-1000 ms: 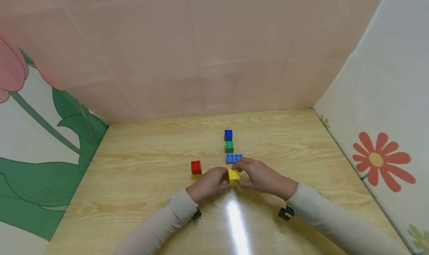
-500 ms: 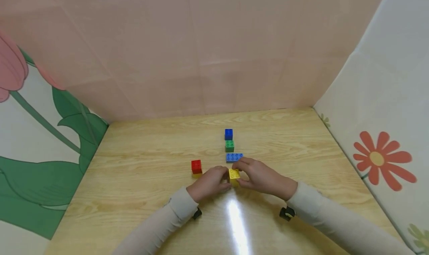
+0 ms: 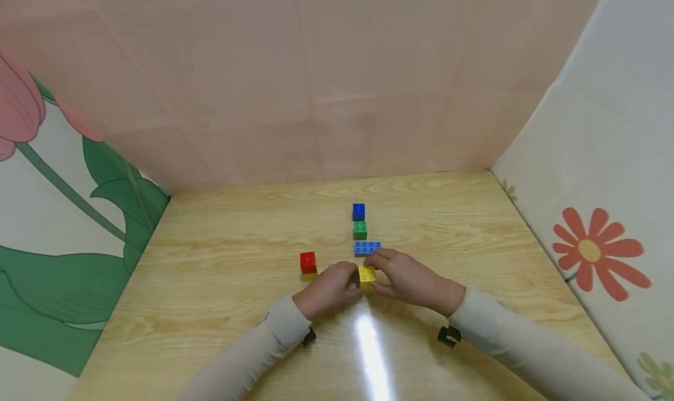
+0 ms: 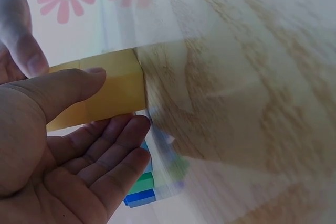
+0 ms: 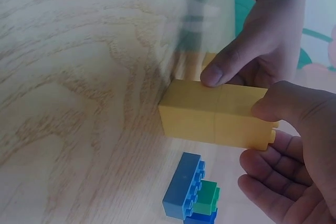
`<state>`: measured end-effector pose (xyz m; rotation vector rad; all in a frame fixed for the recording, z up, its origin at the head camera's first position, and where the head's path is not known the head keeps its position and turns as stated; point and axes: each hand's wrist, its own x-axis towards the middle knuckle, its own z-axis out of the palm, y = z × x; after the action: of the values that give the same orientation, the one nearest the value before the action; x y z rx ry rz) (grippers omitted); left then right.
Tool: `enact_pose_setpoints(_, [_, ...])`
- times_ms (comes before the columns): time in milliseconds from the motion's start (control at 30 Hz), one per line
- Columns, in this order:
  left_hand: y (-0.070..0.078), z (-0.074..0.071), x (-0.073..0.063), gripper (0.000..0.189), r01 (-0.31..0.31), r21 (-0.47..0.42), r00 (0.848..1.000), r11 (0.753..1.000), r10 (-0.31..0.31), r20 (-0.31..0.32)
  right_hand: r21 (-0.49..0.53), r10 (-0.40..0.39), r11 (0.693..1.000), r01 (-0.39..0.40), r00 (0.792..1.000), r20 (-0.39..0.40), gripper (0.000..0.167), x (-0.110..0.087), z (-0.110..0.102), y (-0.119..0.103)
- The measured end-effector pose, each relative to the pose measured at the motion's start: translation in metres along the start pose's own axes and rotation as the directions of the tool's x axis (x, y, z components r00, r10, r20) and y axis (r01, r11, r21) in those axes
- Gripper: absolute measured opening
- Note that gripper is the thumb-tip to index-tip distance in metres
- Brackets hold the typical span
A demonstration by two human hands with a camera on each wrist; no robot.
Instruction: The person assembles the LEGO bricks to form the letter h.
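Observation:
Two yellow toy building bricks stand stacked upright on the wooden table, between my hands. My left hand grips the stack from the left; in the right wrist view its thumb presses the lower brick close to the seam. From the right, my right hand pinches the upper brick between thumb and fingers. The lower brick's base is right at the tabletop, and the seam between the two looks tight. Part of the stack's left side is hidden behind my left fingers in the head view.
Beyond the hands, a long light blue brick, a green brick and a dark blue brick form a row going back. Left of them a red brick sits on a yellow one. Pink sheeting borders the table's back.

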<state>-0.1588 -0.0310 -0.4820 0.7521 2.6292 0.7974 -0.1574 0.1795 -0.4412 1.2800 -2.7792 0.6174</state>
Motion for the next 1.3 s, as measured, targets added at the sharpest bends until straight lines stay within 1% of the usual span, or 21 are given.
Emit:
enact_pose_setpoints(233, [0.0000,0.0038,-0.0012,0.024,0.040,-0.027,0.998,0.999,-0.039,0.038,0.029,-0.009,1.000,0.009,1.000,0.003,0.030,-0.0043,0.0046,-0.0004])
enact_pose_setpoints(400, [-0.0002,0.0038,-0.0008,0.025,0.027,-0.016,0.999,0.999,-0.027,0.021,0.031,-0.011,0.999,0.012,1.000,-0.011,0.029,-0.0040,0.0045,0.0009])
enact_pose_setpoints(567, [0.0003,0.0019,-0.0015,0.024,0.009,0.005,1.000,1.000,-0.009,0.013,0.040,-0.003,0.999,0.003,1.000,-0.007,0.030,-0.0030,0.0037,0.0013])
enact_pose_setpoints(700, [0.0005,0.0000,-0.0014,0.022,-0.006,0.010,1.000,1.000,0.006,0.005,0.029,-0.015,0.999,0.016,1.000,-0.016,0.030,-0.0017,0.0028,0.0013])
enact_pose_setpoints(800, [0.0004,-0.0003,-0.0009,0.022,-0.002,0.002,1.000,1.000,0.002,0.007,0.023,-0.022,0.999,0.023,1.000,-0.016,0.029,-0.0013,0.0022,0.0012])
enact_pose_setpoints(933, [-0.0001,0.0001,0.0002,0.023,0.007,-0.004,1.000,1.000,-0.007,0.017,0.015,-0.008,1.000,0.008,1.000,-0.011,0.029,-0.0017,0.0025,0.0016])
enact_pose_setpoints(1033, [-0.0005,0.0000,0.0008,0.022,-0.002,0.003,1.000,1.000,0.002,0.019,0.005,-0.004,1.000,0.004,1.000,-0.014,0.029,-0.0016,0.0029,0.0020])
enact_pose_setpoints(1200, [-0.0012,0.0002,0.0006,0.022,-0.010,0.008,1.000,1.000,0.010,0.007,0.015,-0.019,1.000,0.019,1.000,-0.022,0.029,-0.0007,0.0023,0.0020])
enact_pose_setpoints(1300, [-0.0019,0.0006,0.0003,0.022,-0.012,0.008,1.000,1.000,0.012,-0.005,0.017,-0.009,1.000,0.010,1.000,-0.017,0.028,0.0002,0.0018,0.0023])
